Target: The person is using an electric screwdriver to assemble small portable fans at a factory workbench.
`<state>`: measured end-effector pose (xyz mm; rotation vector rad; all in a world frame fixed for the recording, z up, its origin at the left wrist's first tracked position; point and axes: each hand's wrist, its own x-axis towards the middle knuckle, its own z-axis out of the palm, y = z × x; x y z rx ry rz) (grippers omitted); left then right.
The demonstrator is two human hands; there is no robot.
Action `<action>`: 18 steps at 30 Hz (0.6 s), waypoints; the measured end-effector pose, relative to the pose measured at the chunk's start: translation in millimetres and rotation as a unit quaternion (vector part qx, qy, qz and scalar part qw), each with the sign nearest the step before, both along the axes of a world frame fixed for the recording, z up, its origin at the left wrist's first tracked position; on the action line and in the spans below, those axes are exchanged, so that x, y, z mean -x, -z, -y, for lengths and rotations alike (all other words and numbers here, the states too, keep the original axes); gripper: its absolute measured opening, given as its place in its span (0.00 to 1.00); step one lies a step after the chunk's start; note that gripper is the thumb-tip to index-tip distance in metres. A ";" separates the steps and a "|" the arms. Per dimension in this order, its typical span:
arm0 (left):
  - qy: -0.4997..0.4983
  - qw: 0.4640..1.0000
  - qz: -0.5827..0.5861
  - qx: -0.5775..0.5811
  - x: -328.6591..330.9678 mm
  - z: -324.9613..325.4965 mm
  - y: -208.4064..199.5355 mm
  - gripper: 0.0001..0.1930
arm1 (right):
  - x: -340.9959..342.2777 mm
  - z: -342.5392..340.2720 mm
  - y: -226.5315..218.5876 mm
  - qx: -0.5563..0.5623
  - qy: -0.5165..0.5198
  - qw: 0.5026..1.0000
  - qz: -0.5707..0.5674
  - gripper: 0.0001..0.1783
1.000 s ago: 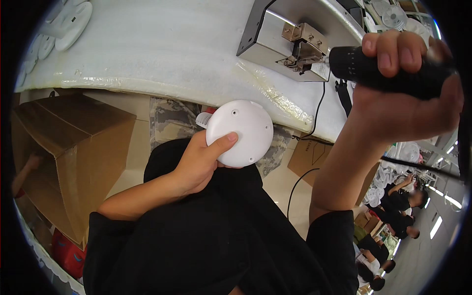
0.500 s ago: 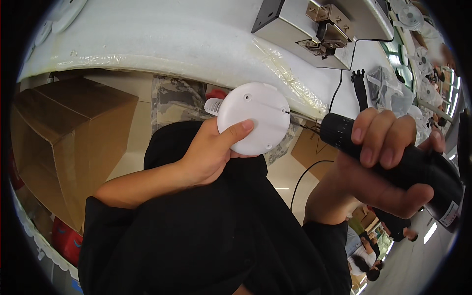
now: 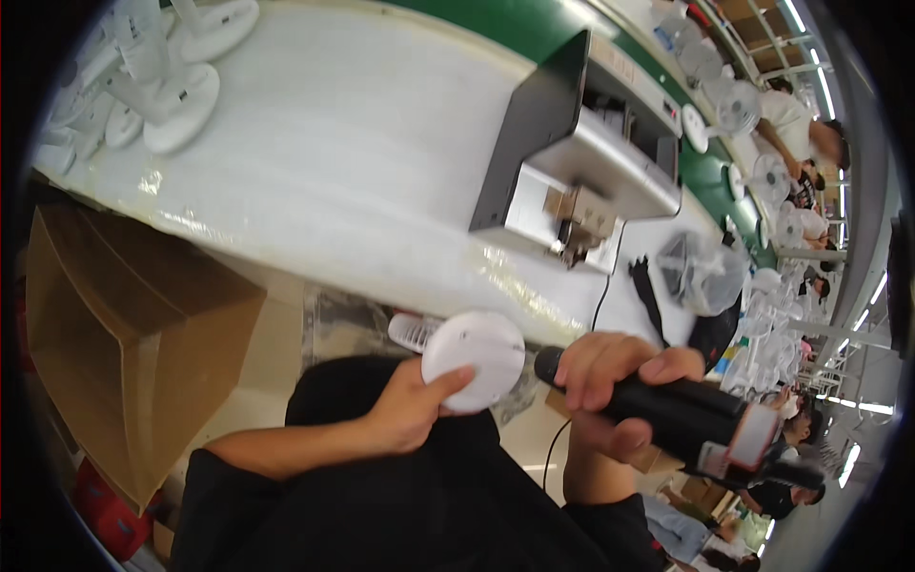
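Observation:
My left hand (image 3: 402, 412) grips a round white plastic base (image 3: 484, 357), its thumb lying across the flat face, which has small screw holes. A ribbed white piece (image 3: 412, 331) sticks out behind the base's far left edge. In my right hand (image 3: 610, 377) is a black electric screwdriver (image 3: 681, 419), held sideways with its nose pointing left at the base. The bit is too blurred to make out, so I cannot tell whether it touches the base. Both hands are above my lap, in front of the table edge.
A dark grey metal screw feeder (image 3: 572, 143) stands on the white-covered table (image 3: 334, 124). White fan stands (image 3: 181, 105) crowd the far left. A clear plastic bag (image 3: 705, 272) lies on the right. An open cardboard box (image 3: 143, 334) is at my left; people work along the line at right.
The view has tilted up, so more of the table shows and my hands appear lower. The screwdriver's nose no longer shows its bit and screw clearly; the base stays in my left hand.

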<state>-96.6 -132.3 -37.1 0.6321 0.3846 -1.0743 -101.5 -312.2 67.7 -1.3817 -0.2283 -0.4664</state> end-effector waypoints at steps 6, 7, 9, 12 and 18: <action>0.004 1.000 -0.011 0.010 -0.9 1.6 -6.5 0.21 | 3.5 -1.6 4.6 -0.011 0.003 1.000 0.009 0.23; 0.002 1.000 -0.011 0.016 -1.1 2.3 -5.5 0.21 | 2.6 0.2 6.0 -0.011 -0.007 1.000 0.011 0.24; 0.002 1.000 -0.012 0.012 -1.2 3.4 -6.5 0.22 | 1.6 0.9 7.5 -0.010 -0.009 1.000 0.010 0.24; -0.014 0.999 0.017 0.026 -1.0 6.5 -8.6 0.22 | 1.5 2.6 8.9 0.000 -0.023 0.999 0.028 0.27; 0.004 0.998 0.061 -0.005 -5.5 5.9 -12.2 0.23 | -2.9 5.7 4.6 0.031 0.013 0.999 0.030 0.35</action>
